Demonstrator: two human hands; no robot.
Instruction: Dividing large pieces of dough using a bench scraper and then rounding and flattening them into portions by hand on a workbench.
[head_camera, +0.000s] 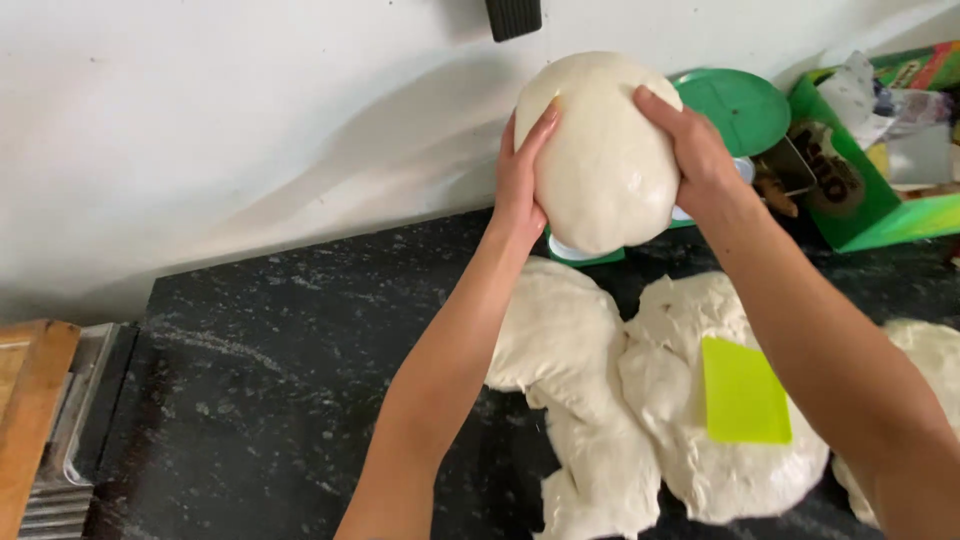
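Dough ball (600, 150) is raised above the dark surface (280, 360), left hand (518, 185) and right hand (700, 155) clasping opposite sides. Maintain an even, light grip to preserve roundness; flattened dough pieces (600, 400) and yellow scraper (742, 392) lie below.

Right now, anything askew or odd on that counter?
One thing: a yellow-green scraper lies on top of a dough piece rather than on the dark counter. The counter is dusted with flour. Left hand and right hand hold a smooth dough ball up; nothing looks spilled.
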